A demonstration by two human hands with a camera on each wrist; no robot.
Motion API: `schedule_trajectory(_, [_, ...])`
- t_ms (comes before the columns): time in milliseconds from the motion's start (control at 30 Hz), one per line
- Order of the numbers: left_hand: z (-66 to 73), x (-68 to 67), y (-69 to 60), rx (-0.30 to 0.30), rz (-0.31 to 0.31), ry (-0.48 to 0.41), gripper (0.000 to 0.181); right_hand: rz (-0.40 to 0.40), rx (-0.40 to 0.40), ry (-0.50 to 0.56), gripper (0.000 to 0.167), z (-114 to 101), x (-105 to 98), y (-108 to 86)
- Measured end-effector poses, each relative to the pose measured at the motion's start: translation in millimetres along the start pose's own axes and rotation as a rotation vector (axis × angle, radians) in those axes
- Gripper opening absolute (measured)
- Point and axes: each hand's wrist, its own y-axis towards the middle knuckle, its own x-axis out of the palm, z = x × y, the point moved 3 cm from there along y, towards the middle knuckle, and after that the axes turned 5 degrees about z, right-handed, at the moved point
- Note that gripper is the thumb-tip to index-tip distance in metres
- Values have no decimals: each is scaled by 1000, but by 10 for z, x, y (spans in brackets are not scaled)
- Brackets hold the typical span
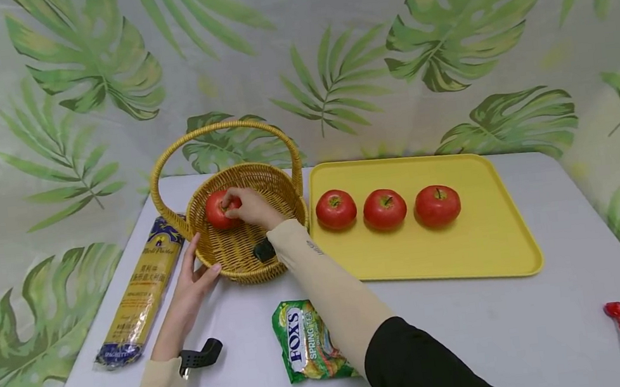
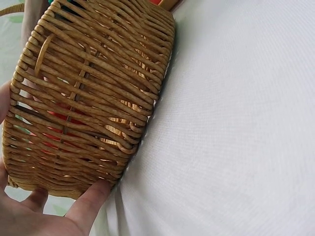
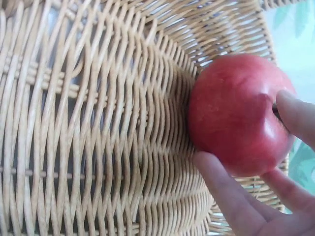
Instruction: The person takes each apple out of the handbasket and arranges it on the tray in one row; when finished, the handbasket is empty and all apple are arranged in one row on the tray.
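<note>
A wicker basket (image 1: 256, 277) with a tall arched handle stands on the table, and a red apple (image 1: 214, 212) lies in its left part. My right hand (image 1: 254, 209) reaches into the basket and holds that apple. In the right wrist view, the thumb (image 3: 298, 115) lies by the stem of the apple (image 3: 236, 113), with other fingers against its side. My left hand (image 1: 191, 296) touches the outside of the basket at its front left, fingers fairly straight. The left wrist view shows its fingers (image 2: 91, 204) against the woven wall (image 2: 98, 98).
Right of the basket, a yellow tray (image 1: 409, 255) carries three more red apples (image 1: 384, 209). A spaghetti packet (image 1: 138, 296) lies left of the basket. Below my right forearm is a green candy bag (image 1: 306, 341), partly covered. A red lollipop (image 1: 618, 311) lies at the far right.
</note>
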Motion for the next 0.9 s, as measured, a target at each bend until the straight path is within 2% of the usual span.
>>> schedule_trajectory(100, [-3, 3, 2, -5, 2, -1, 78, 5, -6, -43, 17, -1, 4, 5])
schedule_trajectory(233, [-8, 1, 8, -10, 10, -4, 78, -21, 12, -82, 22, -1, 0, -8])
schedule_trajectory(400, [-20, 0, 17, -3, 19, -4, 78, -43, 19, -76, 24, 22, -5, -11])
schedule_trajectory(600, [-15, -13, 13, 4, 24, 3, 78, -80, -35, -103, 21, -6, 12, -9])
schedule_trajectory(733, [-19, -10, 14, 3, 23, 10, 78, -58, -18, -77, 18, -23, 20, -12])
schedule_trajectory(800, [-22, -6, 16, 1, 24, 8, 78, -37, -7, -73, 22, -29, 23, -13])
schedule_trajectory(900, [-24, -5, 13, -6, 26, 6, 77, -22, 13, -87, 40, -35, 34, -13])
